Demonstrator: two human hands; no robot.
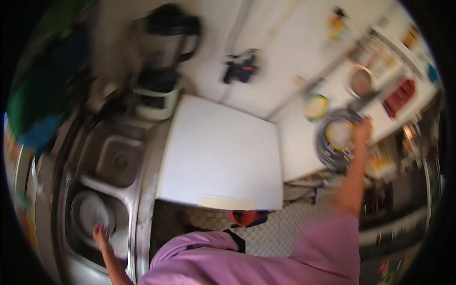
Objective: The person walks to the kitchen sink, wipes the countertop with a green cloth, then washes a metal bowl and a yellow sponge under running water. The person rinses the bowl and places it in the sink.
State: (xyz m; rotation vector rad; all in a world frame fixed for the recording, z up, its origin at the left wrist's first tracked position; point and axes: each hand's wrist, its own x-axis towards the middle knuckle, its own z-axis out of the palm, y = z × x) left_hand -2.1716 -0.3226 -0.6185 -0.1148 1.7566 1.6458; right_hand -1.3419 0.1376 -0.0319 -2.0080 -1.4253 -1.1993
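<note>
My left hand (101, 236) is over the near basin of a steel double sink (132, 213). It overlaps the rim of a round, shiny bowl or pot (89, 213) lying in that basin; blur hides whether the fingers grip it. Far to the right, my outstretched right hand (362, 130) meets the edge of a yellow-rimmed white bowl (340, 134). That bowl sits inside or on top of a dark round pan (324, 142), on a white counter (295, 156). The right fingers are too blurred to show a hold.
Between my arms stands a white-topped surface (221, 153). A blender (160, 67) is behind the sink, near a wall outlet with plugs (242, 67). The counter also bears a green-and-yellow bowl (316, 107), a small pan (361, 82) and a red rack-like item (399, 98). A red bucket (244, 217) is below.
</note>
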